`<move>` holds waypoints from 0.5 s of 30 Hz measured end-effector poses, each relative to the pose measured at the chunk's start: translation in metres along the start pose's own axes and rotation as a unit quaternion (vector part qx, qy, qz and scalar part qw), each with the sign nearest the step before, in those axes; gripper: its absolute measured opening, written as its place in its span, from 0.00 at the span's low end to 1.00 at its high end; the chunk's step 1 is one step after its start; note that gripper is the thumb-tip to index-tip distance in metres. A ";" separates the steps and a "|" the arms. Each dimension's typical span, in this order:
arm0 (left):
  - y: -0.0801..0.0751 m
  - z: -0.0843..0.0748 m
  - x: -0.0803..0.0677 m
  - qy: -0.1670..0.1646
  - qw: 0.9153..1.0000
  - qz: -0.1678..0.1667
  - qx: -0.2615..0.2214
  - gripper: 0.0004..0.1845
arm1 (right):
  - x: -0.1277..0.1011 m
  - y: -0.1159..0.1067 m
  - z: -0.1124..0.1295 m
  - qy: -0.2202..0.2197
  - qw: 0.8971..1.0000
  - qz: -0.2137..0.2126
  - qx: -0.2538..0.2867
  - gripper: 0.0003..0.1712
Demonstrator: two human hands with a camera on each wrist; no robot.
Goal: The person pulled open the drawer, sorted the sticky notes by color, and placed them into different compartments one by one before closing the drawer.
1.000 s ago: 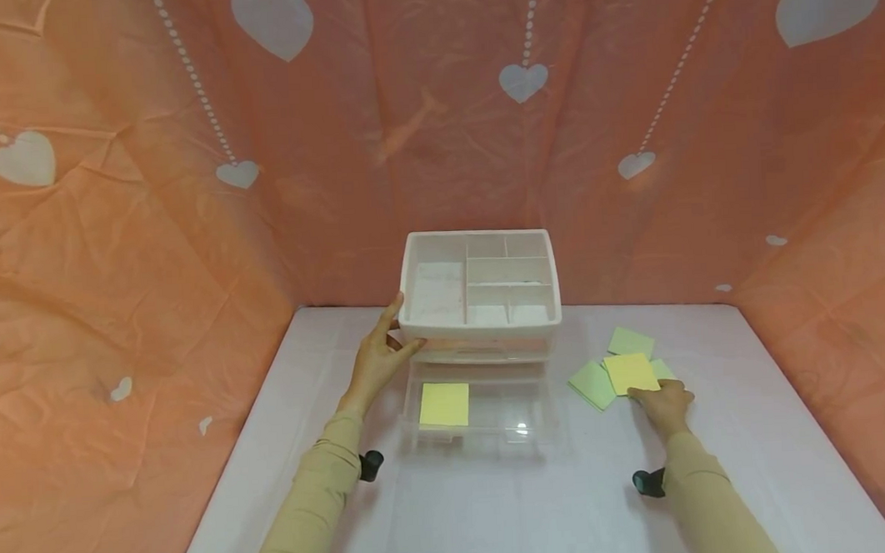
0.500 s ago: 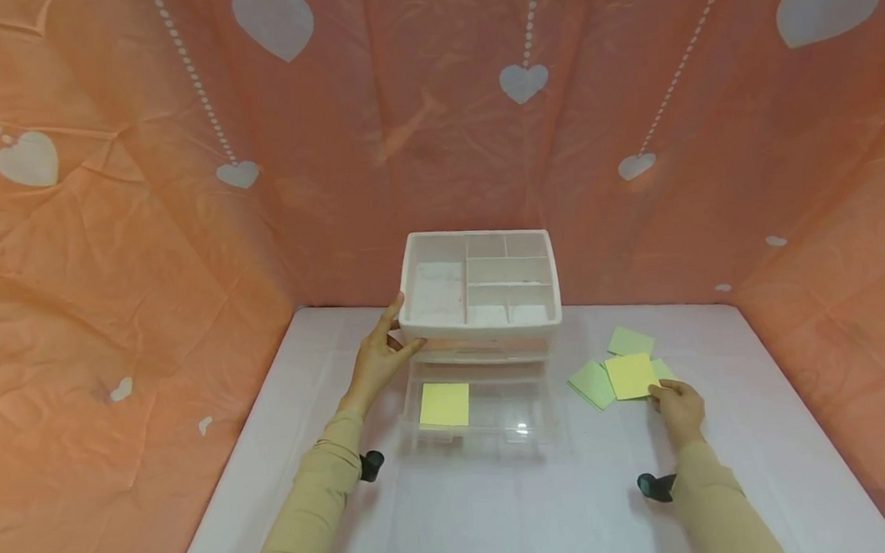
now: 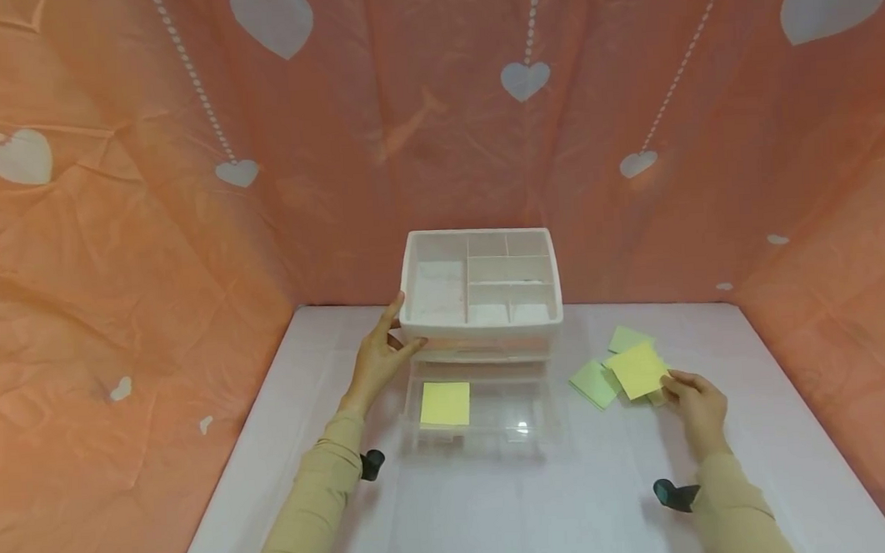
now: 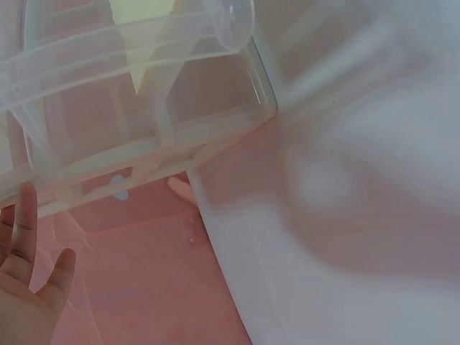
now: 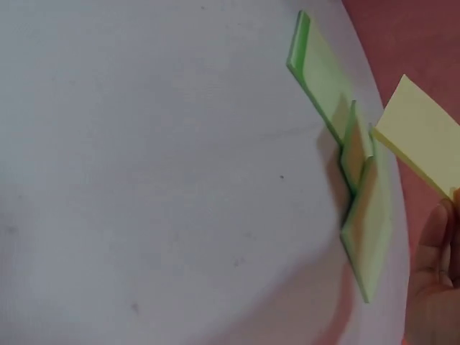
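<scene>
A white plastic organizer (image 3: 481,287) with a divided top tray stands at the back of the table. Its clear lower drawer (image 3: 479,408) is pulled out and holds a yellow sticky-note pad (image 3: 445,403). My left hand (image 3: 382,355) holds the organizer's left front corner, thumb on the rim. My right hand (image 3: 693,401) pinches a yellow note pad (image 3: 638,370) by its corner and holds it tilted above several green pads (image 3: 592,383). In the right wrist view the yellow pad (image 5: 420,136) hangs clear of the green pads (image 5: 338,129). The left wrist view shows the clear drawer (image 4: 144,100) from the side.
A white cloth (image 3: 500,507) covers the table. Orange fabric with white hearts (image 3: 435,126) closes in the back and both sides. Another green pad (image 3: 629,338) lies behind the pile.
My right hand has lifted the yellow pad off the green pile and drawn it slightly right, tilting it. The left hand has stayed on the organizer.
</scene>
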State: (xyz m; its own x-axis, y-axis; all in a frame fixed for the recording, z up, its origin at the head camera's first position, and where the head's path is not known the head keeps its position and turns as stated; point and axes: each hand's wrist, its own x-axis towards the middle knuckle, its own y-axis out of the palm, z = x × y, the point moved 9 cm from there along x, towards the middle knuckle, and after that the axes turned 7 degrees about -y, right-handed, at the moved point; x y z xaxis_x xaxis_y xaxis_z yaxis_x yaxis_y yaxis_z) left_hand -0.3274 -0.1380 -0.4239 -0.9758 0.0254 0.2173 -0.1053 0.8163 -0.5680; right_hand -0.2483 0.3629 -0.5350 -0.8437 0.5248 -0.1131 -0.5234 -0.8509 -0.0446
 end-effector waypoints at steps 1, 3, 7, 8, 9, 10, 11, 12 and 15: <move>0.000 0.000 0.000 0.001 1.000 0.000 0.001 0.44 | -0.001 0.000 0.004 -0.002 1.000 0.003 0.022 0.12; 0.000 0.000 0.000 0.000 1.000 0.001 0.000 0.44 | -0.002 0.001 0.009 -0.004 0.998 0.006 0.065 0.12; 0.000 0.000 0.001 0.003 1.000 0.001 0.001 0.44 | 0.022 -0.005 -0.009 -0.045 0.992 0.022 0.118 0.06; 0.000 0.000 0.001 0.002 1.000 0.000 0.000 0.44 | 0.031 -0.008 -0.019 -0.052 0.990 0.020 0.131 0.07; 0.000 0.001 0.001 0.003 1.000 -0.001 0.000 0.44 | 0.040 -0.011 -0.028 -0.061 0.987 0.021 0.144 0.10; 0.000 0.001 0.001 0.003 1.000 -0.002 0.000 0.44 | 0.047 -0.013 -0.036 -0.077 0.985 0.027 0.155 0.13; 0.000 0.001 0.001 0.002 1.000 -0.003 -0.001 0.44 | 0.051 -0.014 -0.040 -0.092 0.981 0.039 0.167 0.14; 0.000 0.001 0.000 0.002 1.000 -0.003 -0.002 0.44 | 0.049 -0.013 -0.037 -0.092 0.979 0.046 0.176 0.15; -0.001 0.001 0.001 0.001 1.000 -0.006 -0.005 0.44 | 0.017 0.001 -0.001 -0.099 0.973 0.085 0.191 0.09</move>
State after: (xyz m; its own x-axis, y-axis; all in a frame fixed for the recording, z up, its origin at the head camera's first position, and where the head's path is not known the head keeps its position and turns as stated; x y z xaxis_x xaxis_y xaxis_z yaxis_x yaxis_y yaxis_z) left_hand -0.3280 -0.1389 -0.4242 -0.9740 0.0179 0.2258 -0.1143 0.8220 -0.5579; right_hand -0.2627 0.3713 -0.5381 -0.9085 0.4033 0.1093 -0.3484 -0.8756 0.3346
